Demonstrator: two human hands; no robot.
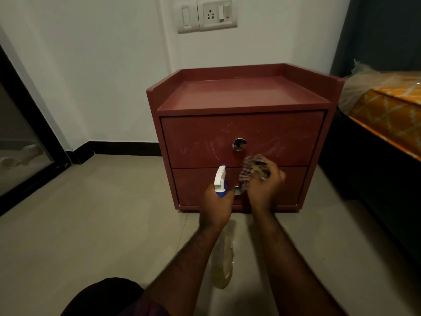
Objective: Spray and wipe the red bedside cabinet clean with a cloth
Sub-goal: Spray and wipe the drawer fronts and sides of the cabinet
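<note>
**Spray could land on the cloth hand or the floor, not the cabinet**

Nearest, the spray bottle (222,254) hangs long and low over the floor (114,213). In my judgement any drip or overspray falls on the tiles at 6 o'clock of the cabinet, and wet tiles are slippery. The nozzle sits just beside the cloth (250,167), so a squeeze now could soak the cloth and knuckles instead of the drawer face. A loose tail of cloth dangles near the lower knob (237,190) and might catch on it during a wipe. Farther on, white smears cross the upper drawer (198,137). A bunched cloth covers little area and may only drag them about.

Both forearms reach side by side toward 12 o'clock. The left hand (216,205) is wrapped round the bottle's neck under the white trigger head, nozzle aimed at 12 o'clock. Whether a finger rests on the trigger I cannot tell. The right hand (265,185), at 3 o'clock of the left, has its fingers curled round the crumpled cloth before the seam between the drawers. Contact with the wood is unclear.

The red bedside cabinet (241,92) stands dead ahead against the wall (102,65), its bed (387,110) at 3 o'clock.
</note>
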